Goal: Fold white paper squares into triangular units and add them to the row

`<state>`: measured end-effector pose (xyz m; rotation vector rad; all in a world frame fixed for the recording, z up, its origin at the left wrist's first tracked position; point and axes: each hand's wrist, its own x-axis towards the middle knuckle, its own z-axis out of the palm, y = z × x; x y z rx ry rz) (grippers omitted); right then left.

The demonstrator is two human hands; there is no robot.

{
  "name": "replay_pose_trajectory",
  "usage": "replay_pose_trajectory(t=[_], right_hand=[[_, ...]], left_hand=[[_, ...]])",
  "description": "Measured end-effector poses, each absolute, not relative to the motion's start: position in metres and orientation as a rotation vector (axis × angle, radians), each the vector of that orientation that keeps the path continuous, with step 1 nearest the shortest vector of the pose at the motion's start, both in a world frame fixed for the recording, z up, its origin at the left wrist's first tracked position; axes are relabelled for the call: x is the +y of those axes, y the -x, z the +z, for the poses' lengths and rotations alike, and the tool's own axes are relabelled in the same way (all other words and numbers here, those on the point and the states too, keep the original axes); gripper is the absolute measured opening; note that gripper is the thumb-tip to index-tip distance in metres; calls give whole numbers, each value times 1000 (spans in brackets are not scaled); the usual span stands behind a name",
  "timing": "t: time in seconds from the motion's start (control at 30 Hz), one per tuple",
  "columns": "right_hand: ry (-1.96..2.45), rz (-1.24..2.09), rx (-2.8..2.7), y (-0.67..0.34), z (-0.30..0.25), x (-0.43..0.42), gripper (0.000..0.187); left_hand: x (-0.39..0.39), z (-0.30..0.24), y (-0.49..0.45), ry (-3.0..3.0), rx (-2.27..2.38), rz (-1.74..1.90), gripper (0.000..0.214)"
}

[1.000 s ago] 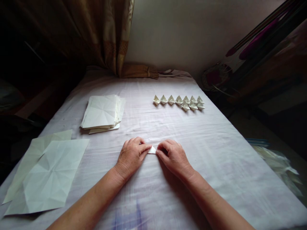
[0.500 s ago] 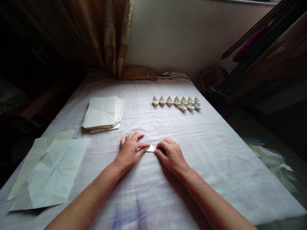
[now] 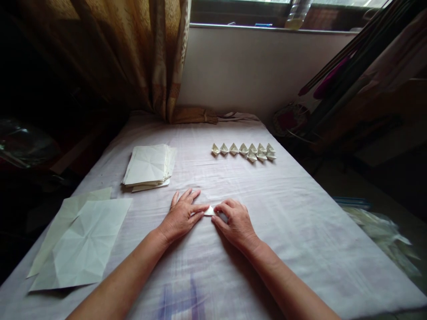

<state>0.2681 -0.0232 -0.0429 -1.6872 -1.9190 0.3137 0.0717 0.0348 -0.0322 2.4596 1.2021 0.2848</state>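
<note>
A small white folded paper (image 3: 209, 211) lies on the cloth between my hands. My left hand (image 3: 179, 217) has its index finger and thumb on the paper's left end, while its other fingers spread over the cloth. From the opposite side, the curled thumb and index finger of my right hand (image 3: 236, 222) hold the right end; part of the paper is hidden behind these fingers. Several small folded paper boats (image 3: 233, 149), pointed in the middle, stand in two rows farther back on the right.
A stack of creased paper sheets (image 3: 147, 164) sits at the back left. Two loose creased sheets (image 3: 88, 242) overlap nearer on the left. The pale cloth (image 3: 293, 249) covers the table. A curtain (image 3: 163, 66) hangs at the far edge, and clear plastic bags (image 3: 380, 235) lie beyond the right edge.
The camera has tipped upward, bringing the window sill into view. My right thumb and index finger have parted a little and shifted on the paper; my left fingers are spread wider.
</note>
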Motion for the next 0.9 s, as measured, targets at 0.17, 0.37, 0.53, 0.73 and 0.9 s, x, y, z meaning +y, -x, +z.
replay_pose_trajectory(t=[0.17,0.37,0.53,0.73,0.9], right_hand=[[1630,289,-1906,-271,-51,-23,3],[1566,157,-1984,-273,-53,-18,12],[1490,75,-1948,-273,-46,-3,23],[1362,306,-1776,-267,-36,28,23],[1302,664,-1471,-257,-37,47,26]], left_hand=[[35,-30,-71,-2584,1064,392,28],[33,-28,-77,-2744,965,522,22],[33,-35,-81,-2499,1136,803,23],[49,-28,-89,-1498,1189,943,30],[65,-26,-92,-1281,1191,965,46]])
